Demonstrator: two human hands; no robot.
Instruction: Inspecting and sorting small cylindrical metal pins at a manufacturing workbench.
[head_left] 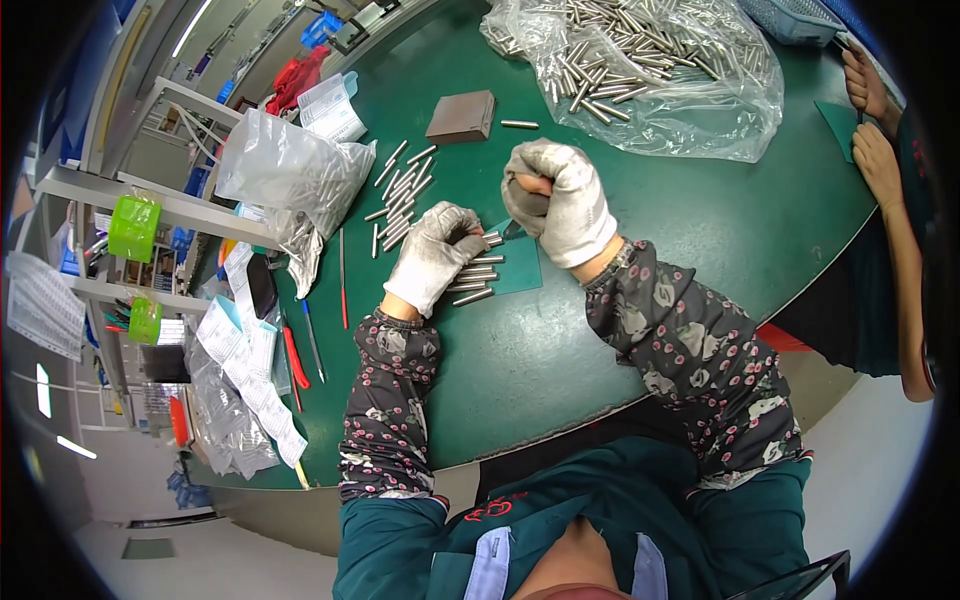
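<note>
While pins (484, 260) overlap the green sheet (520, 264), your left hand (435, 252) grasps another, right hand (564, 203) clenched, and loose pins (402, 194) left of it seemingly remain.

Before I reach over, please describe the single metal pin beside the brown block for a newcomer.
On the green table, find the brown block, left of the big plastic bag. The silver metal pin lies just right of this block, alone, while other pins are grouped or bagged.
</note>
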